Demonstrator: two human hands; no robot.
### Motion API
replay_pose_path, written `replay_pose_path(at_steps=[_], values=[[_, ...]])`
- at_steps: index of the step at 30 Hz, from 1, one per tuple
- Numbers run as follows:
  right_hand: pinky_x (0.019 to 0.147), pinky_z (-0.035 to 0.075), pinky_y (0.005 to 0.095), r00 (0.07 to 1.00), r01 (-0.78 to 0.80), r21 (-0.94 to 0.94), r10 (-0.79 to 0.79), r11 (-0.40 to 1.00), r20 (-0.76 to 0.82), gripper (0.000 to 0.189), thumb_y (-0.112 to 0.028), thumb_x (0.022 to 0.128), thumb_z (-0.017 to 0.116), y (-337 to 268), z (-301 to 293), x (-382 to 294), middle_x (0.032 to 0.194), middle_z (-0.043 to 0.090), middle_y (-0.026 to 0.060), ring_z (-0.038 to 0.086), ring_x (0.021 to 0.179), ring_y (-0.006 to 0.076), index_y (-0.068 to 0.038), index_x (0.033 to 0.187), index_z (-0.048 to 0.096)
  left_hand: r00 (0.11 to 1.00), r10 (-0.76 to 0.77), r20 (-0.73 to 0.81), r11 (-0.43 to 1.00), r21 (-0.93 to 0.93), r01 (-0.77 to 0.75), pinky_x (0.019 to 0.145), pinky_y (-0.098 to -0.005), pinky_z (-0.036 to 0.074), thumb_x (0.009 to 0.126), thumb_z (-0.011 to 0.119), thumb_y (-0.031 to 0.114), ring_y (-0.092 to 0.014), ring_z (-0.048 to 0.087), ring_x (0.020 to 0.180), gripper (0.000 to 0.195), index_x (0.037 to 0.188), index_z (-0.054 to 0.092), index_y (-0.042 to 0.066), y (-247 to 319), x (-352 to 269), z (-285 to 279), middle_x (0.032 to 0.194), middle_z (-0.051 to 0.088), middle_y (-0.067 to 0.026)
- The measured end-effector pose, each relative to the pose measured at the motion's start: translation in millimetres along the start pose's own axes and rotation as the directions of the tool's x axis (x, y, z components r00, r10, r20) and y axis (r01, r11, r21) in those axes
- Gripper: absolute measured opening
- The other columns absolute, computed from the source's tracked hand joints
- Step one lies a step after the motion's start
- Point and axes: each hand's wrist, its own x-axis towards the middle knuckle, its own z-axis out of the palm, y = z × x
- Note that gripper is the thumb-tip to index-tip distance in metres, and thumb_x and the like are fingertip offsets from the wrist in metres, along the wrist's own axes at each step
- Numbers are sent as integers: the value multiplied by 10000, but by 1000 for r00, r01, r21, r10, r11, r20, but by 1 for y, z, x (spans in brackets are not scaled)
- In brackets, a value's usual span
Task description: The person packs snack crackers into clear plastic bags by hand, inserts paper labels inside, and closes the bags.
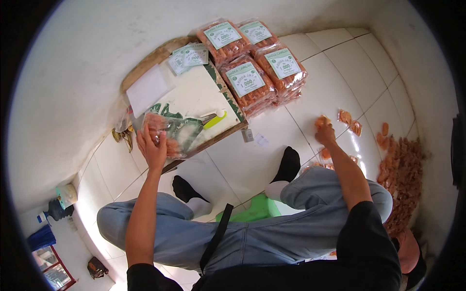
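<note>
My left hand (153, 147) rests on a clear plastic bag (178, 136) partly filled with small orange snack packets, on a low worn table (193, 87). Its fingers are spread over the packets at the bag's near end. Scissors with a yellow-green handle (214, 120) lie beside the bag. My right hand (325, 132) reaches down to the tiled floor, its fingertips at a small orange snack packet (321, 121); whether they grip it cannot be told. More small packets (344, 116) lie near that hand.
Stacked filled bags with printed labels (247, 82) stand beside the table. Loose labels (189, 58) and a white sheet (147, 89) lie on the table. A large heap of small packets (400, 178) lies by the right wall. A green plastic stool (255, 209) is below me.
</note>
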Motion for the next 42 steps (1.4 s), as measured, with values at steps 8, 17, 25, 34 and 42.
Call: replay_pose_path(at_steps=[8, 17, 25, 34, 42], values=[[882, 516, 476, 782, 610, -21, -598, 792, 179, 800, -126, 771, 659, -123, 16, -54, 1151, 565, 207, 564, 1065, 406, -125, 1475, 279, 1000, -19, 8, 1000, -17, 20, 1164, -515, 140, 874, 644, 485, -425, 116, 1443, 746, 1485, 336, 189, 3, -2, 2, 1553, 152, -262], [819, 521, 476, 811, 556, 59, -557, 829, 179, 344, -257, 905, 570, -130, 2, -37, 958, 683, 216, 659, 916, 406, -50, 1178, 545, 997, -68, 29, 998, -7, 68, 1176, -501, 111, 869, 619, 524, -411, 89, 1456, 767, 1499, 302, 222, 14, -2, 6, 1564, 154, -229], [681, 540, 322, 858, 137, 685, -432, 716, 279, 409, -259, 843, 680, -164, -10, -16, 1013, 667, 74, 662, 834, 190, -48, 1174, 567, 997, -74, -2, 997, 8, 74, 1171, -519, 111, 855, 620, 535, -404, 84, 1458, 776, 1498, 307, 234, 5, -4, 4, 1565, 160, -213], [804, 508, 419, 866, -199, 824, -299, 530, 402, 735, -199, 772, 720, -169, 21, 2, 1117, 602, 102, 608, 940, 203, -65, 1390, 346, 995, -101, 23, 995, -14, 102, 1162, -532, 122, 858, 598, 557, -413, 99, 1451, 775, 1499, 309, 232, 15, -6, 4, 1564, 168, -198], [740, 543, 390, 899, 32, 617, -293, 787, 326, 870, -308, 703, 815, -175, 54, 4, 1148, 608, 143, 642, 921, 243, -53, 1387, 342, 998, -68, -14, 998, 0, 68, 1156, -547, 122, 861, 582, 590, -416, 103, 1450, 779, 1492, 325, 212, 8, -6, 8, 1558, 180, -195]])
